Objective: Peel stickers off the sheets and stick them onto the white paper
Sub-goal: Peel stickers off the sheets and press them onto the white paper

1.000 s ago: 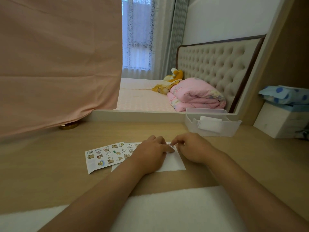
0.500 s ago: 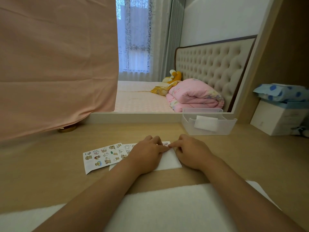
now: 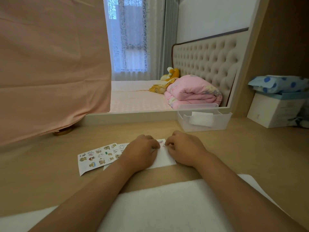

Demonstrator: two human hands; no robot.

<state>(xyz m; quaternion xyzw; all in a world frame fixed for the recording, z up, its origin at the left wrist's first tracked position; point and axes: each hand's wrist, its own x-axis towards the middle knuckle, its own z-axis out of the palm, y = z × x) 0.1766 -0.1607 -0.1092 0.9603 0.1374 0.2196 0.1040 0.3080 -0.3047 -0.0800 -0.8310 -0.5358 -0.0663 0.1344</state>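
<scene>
The white paper (image 3: 164,159) lies flat on the wooden desk (image 3: 242,148), straight ahead of us, and both hands meet over its far end. A cartoon sticker (image 3: 160,141) already sits at its far edge. Just below that, the right hand (image 3: 184,148) has its thumb and forefinger tips drawn together on a small pinkish sticker (image 3: 164,145); we cannot tell whether this one is stuck down or still lifted. The left hand (image 3: 140,154) lies knuckles up across the paper's left part, its fingers bent down so that the tips nearly touch those of the right hand. We cannot tell whether it merely pins the paper or pinches something. To the left, partly overlapping, lie two sticker sheets. The nearer sticker sheet (image 3: 97,157) is covered in little animal figures. The second sheet (image 3: 122,146) peeks out from under the left hand. At the desk's near edge a white pad (image 3: 158,203) lies beneath both forearms. Beyond the hands stands a clear plastic bin (image 3: 204,122) holding a white packet (image 3: 201,118). On the far right a white box (image 3: 274,113) carries a blue dotted pack (image 3: 277,84). A pink cloth (image 3: 50,64) hangs at the left, with a gold round object (image 3: 62,131) showing under its hem. Behind the desk we see a bed with a folded pink quilt (image 3: 192,92).
</scene>
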